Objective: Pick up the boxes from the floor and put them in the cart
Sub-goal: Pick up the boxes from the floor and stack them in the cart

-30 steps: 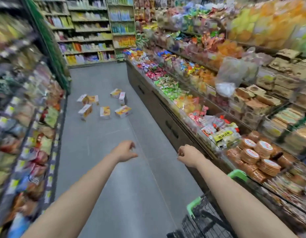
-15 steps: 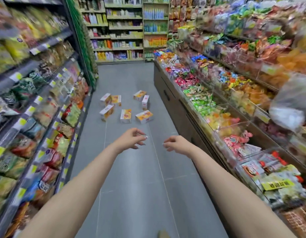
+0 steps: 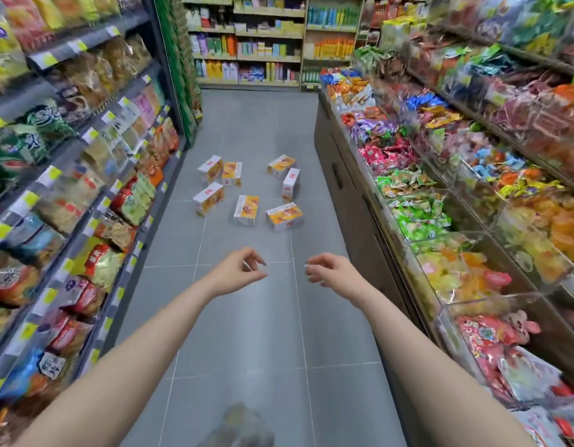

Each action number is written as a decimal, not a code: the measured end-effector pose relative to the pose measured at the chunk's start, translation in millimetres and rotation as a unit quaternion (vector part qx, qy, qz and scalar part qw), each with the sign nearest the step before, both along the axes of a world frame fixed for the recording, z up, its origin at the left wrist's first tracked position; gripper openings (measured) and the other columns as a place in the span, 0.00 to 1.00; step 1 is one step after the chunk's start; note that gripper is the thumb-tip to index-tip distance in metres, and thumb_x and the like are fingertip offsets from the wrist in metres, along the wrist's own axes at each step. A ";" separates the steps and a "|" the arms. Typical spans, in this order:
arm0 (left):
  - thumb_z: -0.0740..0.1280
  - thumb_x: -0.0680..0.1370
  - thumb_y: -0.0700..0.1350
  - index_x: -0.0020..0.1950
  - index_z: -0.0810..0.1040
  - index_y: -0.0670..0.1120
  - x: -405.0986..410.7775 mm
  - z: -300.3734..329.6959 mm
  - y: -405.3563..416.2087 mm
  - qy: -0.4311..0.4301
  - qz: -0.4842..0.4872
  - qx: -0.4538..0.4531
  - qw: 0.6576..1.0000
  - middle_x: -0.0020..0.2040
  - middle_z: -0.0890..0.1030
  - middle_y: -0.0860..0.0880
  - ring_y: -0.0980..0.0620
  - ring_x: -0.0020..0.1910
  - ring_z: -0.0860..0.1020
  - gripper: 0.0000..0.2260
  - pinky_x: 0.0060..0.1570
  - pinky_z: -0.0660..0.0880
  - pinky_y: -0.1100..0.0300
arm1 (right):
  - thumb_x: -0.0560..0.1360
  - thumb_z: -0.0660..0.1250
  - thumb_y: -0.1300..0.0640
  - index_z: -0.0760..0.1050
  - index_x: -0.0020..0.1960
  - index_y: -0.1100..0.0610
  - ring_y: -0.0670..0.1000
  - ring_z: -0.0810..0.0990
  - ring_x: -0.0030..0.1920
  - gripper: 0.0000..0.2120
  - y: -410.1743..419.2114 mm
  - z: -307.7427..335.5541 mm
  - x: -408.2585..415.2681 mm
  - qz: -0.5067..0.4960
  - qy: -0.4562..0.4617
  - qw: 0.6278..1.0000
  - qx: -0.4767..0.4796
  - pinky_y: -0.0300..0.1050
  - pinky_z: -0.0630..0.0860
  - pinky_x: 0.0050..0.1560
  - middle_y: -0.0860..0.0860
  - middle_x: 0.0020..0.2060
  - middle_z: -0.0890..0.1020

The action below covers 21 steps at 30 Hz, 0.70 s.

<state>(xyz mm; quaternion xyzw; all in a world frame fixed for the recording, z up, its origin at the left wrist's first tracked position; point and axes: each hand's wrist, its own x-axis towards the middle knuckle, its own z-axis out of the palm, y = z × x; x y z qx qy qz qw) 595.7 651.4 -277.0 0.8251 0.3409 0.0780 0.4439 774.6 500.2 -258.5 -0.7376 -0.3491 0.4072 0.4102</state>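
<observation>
A: Both hands out over the aisle floor (image 3: pixel 247 333); left hand (image 3: pixel 238 274) and right hand (image 3: pixel 330 272) loosely curled, half open, holding nothing.

B: And the boxes (image 3: pixel 247 191)?

A: Seven, scattered on the grey tiles ahead, well apart from either hand.

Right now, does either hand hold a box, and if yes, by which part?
No. The left hand and the right hand hold nothing, with fingers loosely curled. The boxes lie on the floor ahead, untouched.

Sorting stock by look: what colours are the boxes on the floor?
White with orange-yellow fronts, the boxes, head view.
</observation>
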 end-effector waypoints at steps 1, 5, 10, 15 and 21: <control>0.71 0.74 0.42 0.45 0.74 0.51 6.5 -4.4 15.5 0.006 -0.001 -0.002 1.000 0.39 0.75 0.52 0.66 0.28 0.74 0.06 0.32 0.68 0.74 | 0.78 0.63 0.61 0.75 0.53 0.57 0.43 0.79 0.37 0.05 13.8 -2.5 9.4 0.008 0.003 1.000 -0.009 0.26 0.71 0.34 0.47 0.40 0.80; 0.70 0.75 0.41 0.49 0.75 0.45 41.1 -14.4 103.0 0.016 0.020 0.011 1.000 0.39 0.74 0.52 0.61 0.31 0.73 0.06 0.31 0.68 0.74 | 0.78 0.63 0.62 0.75 0.56 0.62 0.45 0.77 0.37 0.08 95.5 -10.9 56.3 0.007 -0.013 0.999 -0.032 0.23 0.69 0.30 0.53 0.43 0.80; 0.69 0.75 0.43 0.51 0.75 0.45 78.7 -16.0 221.7 0.047 0.049 0.020 0.998 0.40 0.74 0.51 0.52 0.39 0.74 0.07 0.36 0.68 0.69 | 0.78 0.63 0.62 0.74 0.59 0.67 0.46 0.76 0.37 0.12 200.5 -14.7 108.1 -0.012 -0.028 0.998 -0.058 0.23 0.68 0.27 0.57 0.47 0.79; 0.69 0.75 0.42 0.49 0.75 0.46 133.2 -16.6 317.3 0.065 0.049 0.025 0.996 0.39 0.74 0.51 0.55 0.37 0.73 0.05 0.35 0.68 0.70 | 0.78 0.63 0.63 0.74 0.58 0.67 0.47 0.76 0.37 0.12 285.7 -22.3 161.3 -0.030 -0.023 0.996 -0.079 0.23 0.68 0.27 0.56 0.47 0.79; 0.69 0.75 0.40 0.50 0.73 0.45 215.9 -33.7 399.0 0.092 0.021 0.029 0.995 0.43 0.76 0.47 0.50 0.42 0.73 0.07 0.35 0.67 0.72 | 0.78 0.64 0.62 0.75 0.52 0.61 0.45 0.76 0.35 0.05 357.7 -37.3 244.2 -0.031 -0.029 0.992 -0.115 0.23 0.67 0.27 0.56 0.46 0.79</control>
